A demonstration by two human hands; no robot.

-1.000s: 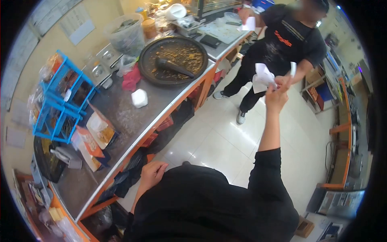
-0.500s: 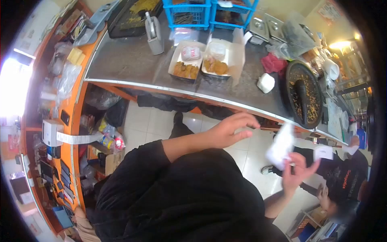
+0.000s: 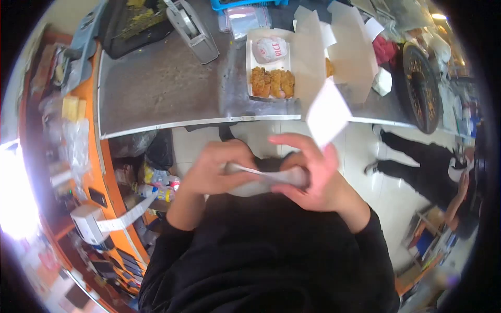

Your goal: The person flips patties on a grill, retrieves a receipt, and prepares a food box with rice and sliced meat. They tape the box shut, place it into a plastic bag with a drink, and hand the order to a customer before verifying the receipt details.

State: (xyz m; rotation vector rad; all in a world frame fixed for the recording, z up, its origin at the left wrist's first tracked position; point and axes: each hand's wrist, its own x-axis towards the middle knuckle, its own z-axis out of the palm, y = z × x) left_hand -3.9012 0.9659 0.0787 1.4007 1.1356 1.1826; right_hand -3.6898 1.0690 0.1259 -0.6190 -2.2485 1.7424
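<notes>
In front of my chest, my left hand [image 3: 216,169] and my right hand [image 3: 323,180] are closed on opposite ends of a pale, thin, bent paper-like piece [image 3: 250,187]. Motion blur hides its exact kind. A white paper slip [image 3: 329,112] stands up by the fingers of my right hand; how it is held I cannot make out. Beyond the hands, an open meal box [image 3: 249,57] on the table contains a wrapped rice portion [image 3: 270,49] and fried chicken pieces [image 3: 271,82]. Tall box flaps [image 3: 355,52] mostly hide a second box.
A grey dispenser-like holder [image 3: 194,31] and clear plastic packets [image 3: 244,21] are on the dark table [image 3: 156,88]. To the right are a white crumpled packet [image 3: 382,82] and a black mortar [image 3: 421,86]. A printer [image 3: 90,223] trails paper at left. A person in black [image 3: 428,167] stands at right.
My hands have come together on the pale piece; my right hand moved left with the white paper. The view has shifted, bringing the boxes closer, and their flaps now stand taller in view.
</notes>
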